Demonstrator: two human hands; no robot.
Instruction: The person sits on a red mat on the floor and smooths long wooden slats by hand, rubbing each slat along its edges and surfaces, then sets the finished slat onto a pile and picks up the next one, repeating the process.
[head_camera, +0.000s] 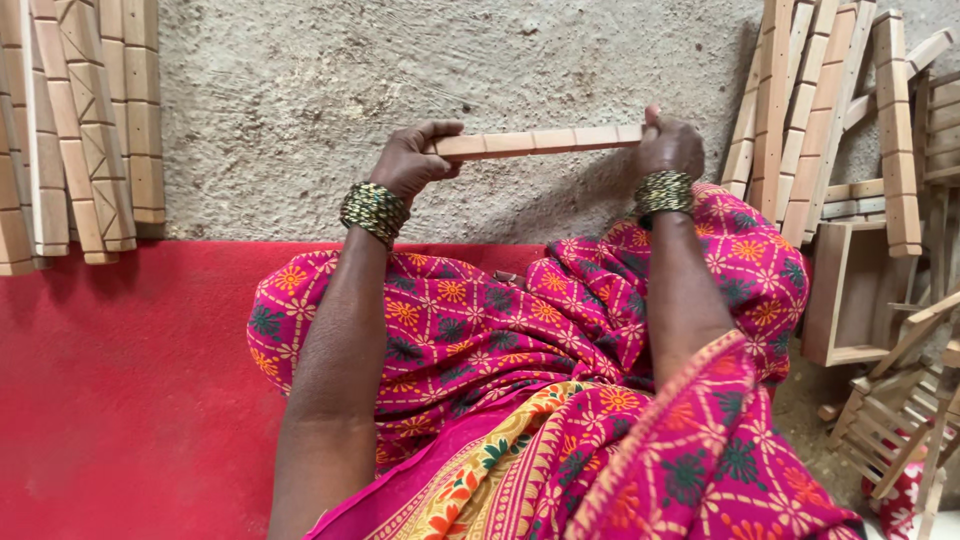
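Boxes first: one open wooden box stands on its side, to the right of your knees and below the strip you hold. You can see into it, and it looks bare inside. More small wooden frames lie in a heap just under that box.

You hold a long wooden strip up in front of you, over the rough grey floor. It lies almost flat, with the right end a little higher. Thin lines cross it and cut it into little blocks.

Your left hand pinches the left end of the strip. The thumb lies on top and the fingers curl under, pressed tight on the wood. Your right hand wraps around the right end, fingers closed on it. So the strip runs from one hand to the other, and its middle part is bare between them.

Both wrists wear green and gold bangles, just below the strip.

Your knees, in pink patterned cloth, sit below the strip on a red mat.

More wooden strips lie side by side to the left of the one you hold. Another bunch of strips lies to its right, close to your right hand.
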